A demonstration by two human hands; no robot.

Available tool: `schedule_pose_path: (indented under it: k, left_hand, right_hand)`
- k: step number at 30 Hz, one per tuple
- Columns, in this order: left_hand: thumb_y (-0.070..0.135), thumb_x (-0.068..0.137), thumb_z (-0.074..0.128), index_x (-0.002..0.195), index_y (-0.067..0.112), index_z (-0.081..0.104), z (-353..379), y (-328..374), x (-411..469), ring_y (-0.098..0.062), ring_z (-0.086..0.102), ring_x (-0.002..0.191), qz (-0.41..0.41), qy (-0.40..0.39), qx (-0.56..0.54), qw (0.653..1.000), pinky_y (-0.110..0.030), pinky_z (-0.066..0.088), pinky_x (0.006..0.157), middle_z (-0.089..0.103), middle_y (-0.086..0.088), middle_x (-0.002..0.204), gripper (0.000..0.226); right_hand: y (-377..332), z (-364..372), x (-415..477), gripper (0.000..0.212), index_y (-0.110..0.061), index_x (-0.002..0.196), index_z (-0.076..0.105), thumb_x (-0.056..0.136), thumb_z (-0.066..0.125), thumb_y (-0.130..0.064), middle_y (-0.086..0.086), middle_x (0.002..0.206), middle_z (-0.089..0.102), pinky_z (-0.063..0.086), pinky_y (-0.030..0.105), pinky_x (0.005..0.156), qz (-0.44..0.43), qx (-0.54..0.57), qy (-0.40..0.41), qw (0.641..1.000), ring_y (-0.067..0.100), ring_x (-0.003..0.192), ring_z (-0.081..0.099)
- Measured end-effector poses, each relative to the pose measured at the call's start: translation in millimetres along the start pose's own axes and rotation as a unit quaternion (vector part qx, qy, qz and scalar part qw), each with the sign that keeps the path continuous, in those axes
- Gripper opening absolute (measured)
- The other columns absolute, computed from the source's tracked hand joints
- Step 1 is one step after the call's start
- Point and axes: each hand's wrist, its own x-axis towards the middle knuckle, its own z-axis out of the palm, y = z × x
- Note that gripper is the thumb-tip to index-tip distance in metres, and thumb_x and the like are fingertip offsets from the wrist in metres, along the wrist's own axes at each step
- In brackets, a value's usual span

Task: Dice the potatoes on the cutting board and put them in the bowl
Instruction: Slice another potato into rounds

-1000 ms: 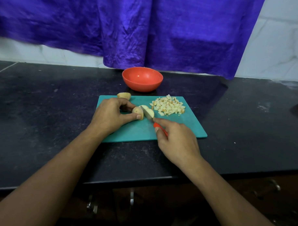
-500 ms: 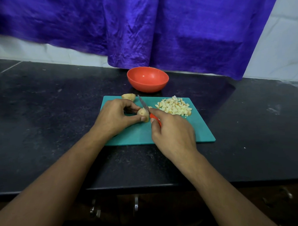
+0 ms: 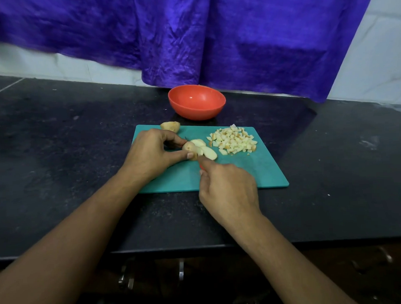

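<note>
A partly sliced potato (image 3: 190,147) is pinched in the left hand (image 3: 149,153) on the teal cutting board (image 3: 259,170). A red-handled knife (image 3: 201,166) is clenched in the right hand (image 3: 228,191). Diced pieces (image 3: 233,140) are heaped nearby; the orange bowl (image 3: 196,102) is set behind on the worktop (image 3: 58,156).

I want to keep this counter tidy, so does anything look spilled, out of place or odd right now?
Nothing stands out. The diced potato sits in one heap on the cutting board, with no pieces on the counter. The bowl is upright and empty. A piece of uncut potato rests at the board's far edge.
</note>
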Motion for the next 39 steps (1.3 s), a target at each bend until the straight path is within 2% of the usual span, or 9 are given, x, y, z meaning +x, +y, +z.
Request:
schedule_pose_path:
  k: [5,9,13,17,20,24,30,37,39]
  left_hand:
    - [0.042,0.071,0.091,0.095,0.033,0.081,-1,2,-1,0.008,0.067,0.091,-0.008,-0.001,0.002,1.000,-0.032,0.055,0.093,0.076,0.021,0.089,0.027]
    - [0.044,0.071,0.091,0.093,0.034,0.081,0,3,-2,0.007,0.067,0.090,-0.013,-0.001,0.000,1.000,-0.032,0.055,0.093,0.076,0.021,0.087,0.027]
    - [0.042,0.072,0.090,0.097,0.033,0.081,-3,2,-1,0.007,0.066,0.093,-0.017,-0.013,0.000,1.000,-0.022,0.053,0.090,0.076,0.019,0.090,0.028]
    - [0.039,0.073,0.091,0.098,0.031,0.081,-3,2,-1,0.006,0.067,0.091,-0.005,-0.018,0.003,1.000,-0.015,0.051,0.086,0.077,0.018,0.090,0.028]
    - [0.038,0.072,0.091,0.094,0.031,0.081,-3,3,-1,0.008,0.067,0.089,0.001,-0.014,0.000,1.000,-0.007,0.048,0.078,0.077,0.018,0.087,0.025]
    - [0.036,0.072,0.092,0.092,0.029,0.081,-2,3,-1,0.008,0.067,0.087,0.003,-0.010,0.001,1.000,-0.008,0.048,0.077,0.076,0.018,0.086,0.024]
    - [0.038,0.072,0.091,0.092,0.031,0.081,-2,0,0,0.008,0.067,0.089,0.001,-0.009,0.005,1.000,-0.016,0.052,0.083,0.076,0.019,0.086,0.024]
    - [0.038,0.073,0.090,0.094,0.030,0.082,-1,2,-1,0.007,0.068,0.090,0.004,-0.006,0.009,1.000,-0.020,0.053,0.088,0.077,0.019,0.088,0.024]
    - [0.036,0.073,0.091,0.095,0.029,0.082,-1,1,0,0.008,0.067,0.089,0.006,-0.002,0.014,1.000,-0.014,0.051,0.085,0.077,0.018,0.088,0.025]
  right_hand:
    - [7,-4,-8,0.045,-0.037,0.151,0.043,0.107,0.039,-0.037,-0.008,0.081,0.059,0.041,0.033,0.062,-0.002,-0.008,-0.010,1.000,0.014,0.074,0.055]
    - [16,-8,-8,0.042,-0.041,0.147,0.047,0.106,0.041,-0.040,-0.011,0.083,0.063,0.047,0.033,0.065,0.019,0.033,0.000,0.999,0.008,0.074,0.056]
    - [22,-16,-6,0.041,-0.040,0.145,0.051,0.105,0.043,-0.040,-0.011,0.083,0.064,0.050,0.032,0.067,0.045,0.063,0.013,0.997,0.009,0.074,0.058]
    - [11,-23,-1,0.041,-0.043,0.145,0.050,0.105,0.044,-0.038,-0.010,0.097,0.070,0.045,0.032,0.069,0.022,0.074,0.042,0.996,0.011,0.087,0.060]
    - [0,-21,6,0.041,-0.043,0.144,0.049,0.104,0.045,-0.037,-0.008,0.098,0.070,0.043,0.034,0.068,0.007,0.060,0.044,0.997,0.016,0.091,0.062]
    - [-5,-16,11,0.042,-0.042,0.145,0.048,0.104,0.043,-0.035,-0.007,0.088,0.066,0.035,0.032,0.063,0.005,0.030,0.044,0.999,0.015,0.076,0.049]
    - [-7,-12,16,0.042,-0.037,0.146,0.048,0.104,0.041,-0.032,-0.003,0.088,0.066,0.038,0.034,0.063,-0.012,-0.010,0.039,0.999,0.022,0.083,0.063]
    - [-5,0,10,0.047,-0.036,0.152,0.038,0.105,0.041,-0.030,-0.004,0.082,0.061,0.036,0.034,0.060,-0.017,-0.026,0.021,0.999,0.020,0.072,0.057]
    - [-5,2,6,0.049,-0.035,0.153,0.037,0.105,0.043,-0.029,-0.005,0.078,0.056,0.036,0.033,0.059,-0.018,-0.036,0.015,0.999,0.018,0.067,0.050]
